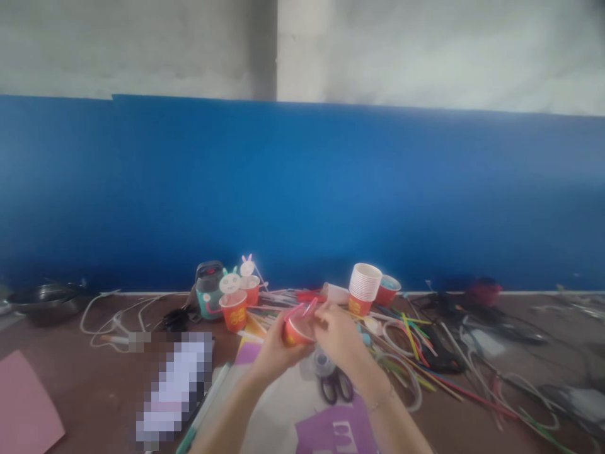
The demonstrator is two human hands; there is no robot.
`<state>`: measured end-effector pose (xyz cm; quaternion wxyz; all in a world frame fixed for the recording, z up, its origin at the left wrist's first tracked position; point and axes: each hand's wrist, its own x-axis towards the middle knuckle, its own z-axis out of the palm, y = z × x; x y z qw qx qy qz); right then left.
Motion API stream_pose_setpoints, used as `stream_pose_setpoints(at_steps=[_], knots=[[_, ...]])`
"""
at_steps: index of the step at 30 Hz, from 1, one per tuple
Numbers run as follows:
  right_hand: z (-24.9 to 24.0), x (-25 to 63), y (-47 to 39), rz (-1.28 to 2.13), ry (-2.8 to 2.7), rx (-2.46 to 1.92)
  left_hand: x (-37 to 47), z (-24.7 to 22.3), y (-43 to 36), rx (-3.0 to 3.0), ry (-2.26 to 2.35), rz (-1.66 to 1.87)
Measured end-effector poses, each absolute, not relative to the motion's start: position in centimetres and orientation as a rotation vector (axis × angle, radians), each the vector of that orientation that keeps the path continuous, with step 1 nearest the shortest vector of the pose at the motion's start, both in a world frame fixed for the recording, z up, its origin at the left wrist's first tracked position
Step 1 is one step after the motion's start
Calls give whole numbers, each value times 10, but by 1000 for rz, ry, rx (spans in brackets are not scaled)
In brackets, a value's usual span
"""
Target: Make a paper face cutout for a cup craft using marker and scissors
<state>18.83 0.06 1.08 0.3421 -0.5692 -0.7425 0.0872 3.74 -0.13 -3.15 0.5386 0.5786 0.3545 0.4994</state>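
My left hand (270,354) is wrapped round an orange-red paper cup (293,334), held tilted over the middle of the table. Pink strips (302,310), perhaps paper or pipe cleaner, stand up at the cup's rim. At the cup's right side my right hand (341,333) has its fingers pinched together, close to the pink strips; what they hold is too blurred to make out. Below the hands lie dark-handled scissors (335,388) and a roll of clear tape (322,360). A cut purple paper (326,429) lies nearer to me.
Two decorated cups with rabbit-like faces (230,284) stand left, beside a teal container (208,293). Stacked paper cups (363,290) stand right of centre. Coloured pipe cleaners (416,353) and cables spread rightward. A phone (177,384) and pink paper (26,403) lie left. A blue partition (302,189) closes the back.
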Motion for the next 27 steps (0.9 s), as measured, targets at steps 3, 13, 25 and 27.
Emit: stream_pose_setpoints(at_steps=[3, 13, 25, 27], knots=[[15, 189, -2, 227, -1960, -1433, 36, -31, -2, 1253, 847, 1158], [15, 194, -5, 222, -1999, -1390, 31, -28, -5, 1151, 702, 1110], [22, 189, -9, 592, -1802, -1387, 30, -21, -8, 1211, 797, 1034], [24, 188, -10, 576, -1769, -1447, 31, -21, -7, 1253, 835, 1007]])
